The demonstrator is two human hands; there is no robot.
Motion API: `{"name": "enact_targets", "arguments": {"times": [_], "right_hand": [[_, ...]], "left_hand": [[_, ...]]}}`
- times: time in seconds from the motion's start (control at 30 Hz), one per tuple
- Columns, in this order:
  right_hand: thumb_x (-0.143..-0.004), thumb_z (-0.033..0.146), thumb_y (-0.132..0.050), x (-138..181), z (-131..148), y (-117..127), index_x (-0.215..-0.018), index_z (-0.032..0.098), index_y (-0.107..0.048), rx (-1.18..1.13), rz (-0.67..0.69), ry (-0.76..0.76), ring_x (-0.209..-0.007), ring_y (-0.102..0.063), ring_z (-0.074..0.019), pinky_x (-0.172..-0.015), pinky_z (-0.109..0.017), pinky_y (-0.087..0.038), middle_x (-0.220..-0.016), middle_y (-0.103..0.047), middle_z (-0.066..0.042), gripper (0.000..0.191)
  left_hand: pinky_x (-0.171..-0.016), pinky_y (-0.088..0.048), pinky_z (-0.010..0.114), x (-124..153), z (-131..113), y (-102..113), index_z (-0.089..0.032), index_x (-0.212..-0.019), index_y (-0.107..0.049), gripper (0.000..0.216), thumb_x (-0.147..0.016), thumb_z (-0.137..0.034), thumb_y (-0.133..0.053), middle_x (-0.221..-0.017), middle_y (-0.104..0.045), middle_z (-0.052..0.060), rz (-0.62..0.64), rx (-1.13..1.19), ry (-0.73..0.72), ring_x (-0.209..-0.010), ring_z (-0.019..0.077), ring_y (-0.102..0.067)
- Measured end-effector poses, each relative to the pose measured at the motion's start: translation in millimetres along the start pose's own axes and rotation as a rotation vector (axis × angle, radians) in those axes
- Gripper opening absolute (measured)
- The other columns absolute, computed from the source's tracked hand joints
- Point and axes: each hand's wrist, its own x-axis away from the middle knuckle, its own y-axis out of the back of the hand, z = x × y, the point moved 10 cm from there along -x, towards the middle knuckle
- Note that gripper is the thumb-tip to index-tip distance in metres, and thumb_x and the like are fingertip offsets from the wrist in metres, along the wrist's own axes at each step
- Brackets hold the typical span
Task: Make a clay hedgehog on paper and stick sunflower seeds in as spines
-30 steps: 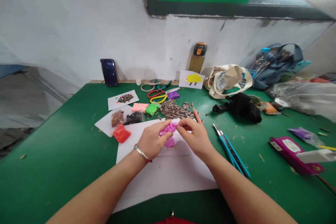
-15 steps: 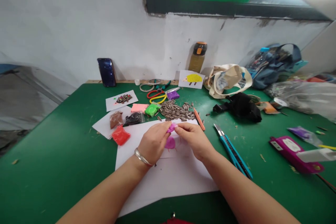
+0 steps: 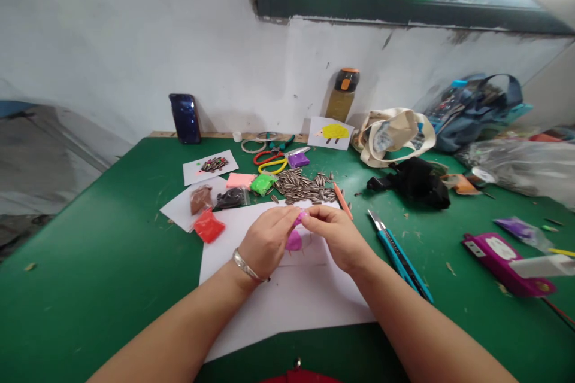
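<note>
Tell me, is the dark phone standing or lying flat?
Standing: the phone rests upright on its short edge, against the white wall.

Soft daylight — blown-out top right, warped edges

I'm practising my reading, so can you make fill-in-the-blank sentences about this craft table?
1. The left hand and the right hand pinch a pink clay piece over the white ____.
2. The sunflower seeds lie on the ____ table.
3. The silver bracelet sits on the ____ wrist.
4. The phone leans against the ____.
Missing words: paper, green, left, wall.
</note>
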Motion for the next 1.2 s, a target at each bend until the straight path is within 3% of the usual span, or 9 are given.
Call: {"name": "enact_targets", "arguments": {"times": [0.37, 0.6, 0.67, 0.73, 0.83, 0.9, 1.0, 1.2], "right_hand": [[-0.069, 0.033, -0.076, 0, -2, 3, -0.069, 0.018, -0.061, -0.09, 0.011, -0.014, -0.066, -0.046, -0.0105, -0.067, -0.026, -0.037, -0.068, -0.056, 0.003, 0.021], [-0.071, 0.034, -0.073, -3, -1, 14, -0.073, 0.019, -0.063, -0.087, 0.017, -0.019, -0.063, -0.046, -0.0108, -0.063, -0.026, -0.037, -0.065, -0.054, 0.003, 0.019], [-0.073, 0.034, -0.071, -5, 3, 20, -0.078, 0.02, -0.065, 0.081, -0.002, 0.034, -0.067, -0.05, -0.0124, -0.066, -0.027, -0.039, -0.071, -0.058, 0.002, 0.017], [-0.076, 0.03, -0.068, -6, 9, 21, -0.083, 0.02, -0.068, 0.392, -0.006, 0.128, -0.073, -0.053, -0.0148, -0.07, -0.029, -0.04, -0.079, -0.062, -0.001, 0.013], [-0.081, 0.023, -0.059, -4, 15, 6, -0.088, 0.019, -0.071, 0.881, 0.065, 0.307, -0.082, -0.055, -0.0185, -0.076, -0.032, -0.04, -0.088, -0.065, -0.006, 0.014], [-0.086, 0.02, -0.053, 0, 13, -8, -0.091, 0.019, -0.072, 1.072, 0.15, 0.406, -0.086, -0.056, -0.0194, -0.078, -0.033, -0.039, -0.09, -0.066, -0.007, 0.02], [-0.089, 0.018, -0.048, 4, 9, -17, -0.089, 0.02, -0.072, 1.21, 0.223, 0.462, -0.084, -0.056, -0.0184, -0.077, -0.031, -0.038, -0.087, -0.067, -0.006, 0.024], [-0.087, 0.018, -0.052, 2, 6, -11, -0.082, 0.02, -0.071, 1.283, 0.19, 0.422, -0.081, -0.054, -0.0167, -0.075, -0.029, -0.033, -0.083, -0.066, -0.004, 0.019]], "left_hand": [[-0.094, -0.052, 0.038, -2, 0, 2, -0.015, -0.122, -0.055, 0.033, -0.09, -0.012, -0.048, -0.115, -0.066, 0.011, -0.016, 0.023, -0.006, -0.108, 0.0206, -0.06], [-0.094, -0.052, 0.037, -1, 18, 8, -0.013, -0.117, -0.057, 0.029, -0.09, -0.012, -0.049, -0.111, -0.067, 0.011, -0.047, -0.067, 0.041, -0.104, 0.0205, -0.061], [-0.092, -0.053, 0.038, 1, 28, 8, -0.013, -0.116, -0.058, 0.027, -0.09, -0.014, -0.049, -0.11, -0.067, 0.011, -0.041, -0.114, 0.073, -0.103, 0.0212, -0.062], [-0.09, -0.054, 0.038, 3, 37, 6, -0.012, -0.114, -0.059, 0.026, -0.09, -0.015, -0.049, -0.109, -0.068, 0.012, -0.025, -0.15, 0.098, -0.1, 0.0219, -0.064], [-0.088, -0.054, 0.039, 5, 44, 0, -0.011, -0.112, -0.06, 0.026, -0.09, -0.016, -0.048, -0.107, -0.069, 0.012, 0.017, -0.18, 0.111, -0.098, 0.0224, -0.064], [-0.088, -0.054, 0.039, 6, 44, -4, -0.01, -0.112, -0.06, 0.027, -0.09, -0.016, -0.047, -0.106, -0.069, 0.013, 0.045, -0.184, 0.107, -0.097, 0.0226, -0.064], [-0.088, -0.053, 0.039, 7, 45, -9, -0.008, -0.113, -0.06, 0.027, -0.089, -0.017, -0.048, -0.106, -0.069, 0.013, 0.077, -0.189, 0.106, -0.097, 0.0234, -0.064], [-0.085, -0.053, 0.041, 8, 52, -15, -0.008, -0.112, -0.06, 0.028, -0.088, -0.017, -0.049, -0.104, -0.069, 0.013, 0.111, -0.216, 0.125, -0.094, 0.0245, -0.063]]}}
